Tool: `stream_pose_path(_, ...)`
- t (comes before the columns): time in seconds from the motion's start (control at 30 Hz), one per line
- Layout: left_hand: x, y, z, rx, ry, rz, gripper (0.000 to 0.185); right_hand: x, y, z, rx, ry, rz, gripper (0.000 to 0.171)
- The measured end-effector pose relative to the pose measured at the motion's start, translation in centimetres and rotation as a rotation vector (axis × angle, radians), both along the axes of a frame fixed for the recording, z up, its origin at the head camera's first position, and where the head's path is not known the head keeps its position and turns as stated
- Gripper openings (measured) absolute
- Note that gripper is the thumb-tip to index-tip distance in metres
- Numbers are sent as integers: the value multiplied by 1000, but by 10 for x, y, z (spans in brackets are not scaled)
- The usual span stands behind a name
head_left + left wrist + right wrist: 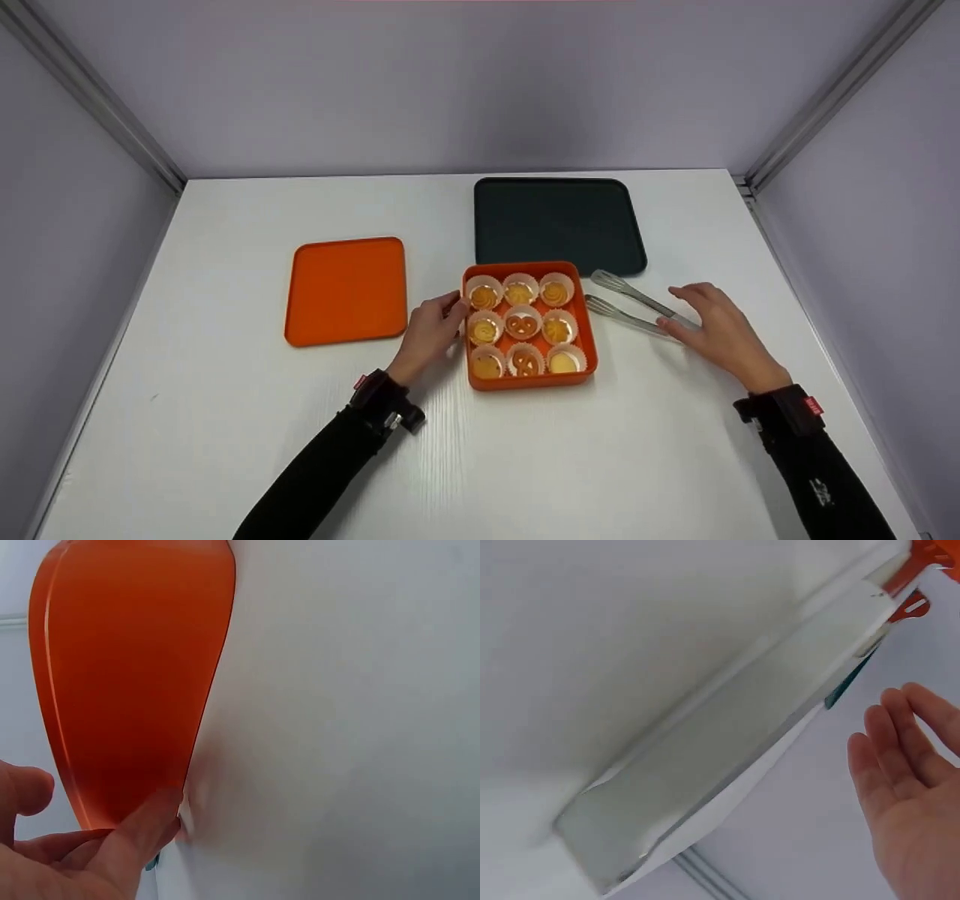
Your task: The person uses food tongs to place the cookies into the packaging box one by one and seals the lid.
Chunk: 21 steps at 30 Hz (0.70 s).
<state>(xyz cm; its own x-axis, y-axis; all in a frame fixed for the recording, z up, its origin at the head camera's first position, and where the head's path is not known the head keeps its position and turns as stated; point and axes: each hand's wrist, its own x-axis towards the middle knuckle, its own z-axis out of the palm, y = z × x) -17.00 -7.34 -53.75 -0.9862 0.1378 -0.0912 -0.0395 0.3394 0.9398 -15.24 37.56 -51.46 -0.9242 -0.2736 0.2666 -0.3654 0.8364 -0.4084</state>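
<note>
An orange box (532,380) holds several white paper cups of cookies, some pretzel-shaped, some round or swirled. My left hand (430,334) rests its fingers against the box's left wall, and in the left wrist view the thumb stands apart from that orange wall (135,675). Metal tongs (634,295) lie on the table to the right of the box, their arms spread and their tips towards it. My right hand (721,334) is over the closed end of the tongs. In the right wrist view its fingers (889,742) are extended, apart from the tongs (727,742).
A square orange lid (346,292) lies flat on the table to the left of the box. Behind the box is a dark green tray (555,221), its front edge close to the box and the tong tips. Grey walls (450,90) enclose the white table (225,420).
</note>
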Motion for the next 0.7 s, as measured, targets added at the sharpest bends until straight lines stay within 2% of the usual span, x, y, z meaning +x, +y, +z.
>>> stream_pose_path(0.2, 6, -10, 9, 56, 132, 43, 53, 0, -38, 9, -66, 121, 29, 54)
stream_pose_path(0.3, 6, -17, 15, 84, 205, 65, 50, 4, -52, 15, -82, 118, 17, 58)
stream_pose_path(0.33, 5, -21, 16, 67, 243, 72, 48, 5, -56, 17, -88, 112, 11, 59)
stream_pose_path(0.47, -5, -48, 21, -106, 348, 108, 45, 5, -73, 23, -104, 100, 10, 58)
stream_pose_path(0.7, -24, -114, 26, -538, 398, 181, 61, 1, -103, 24, -124, 172, 107, 53)
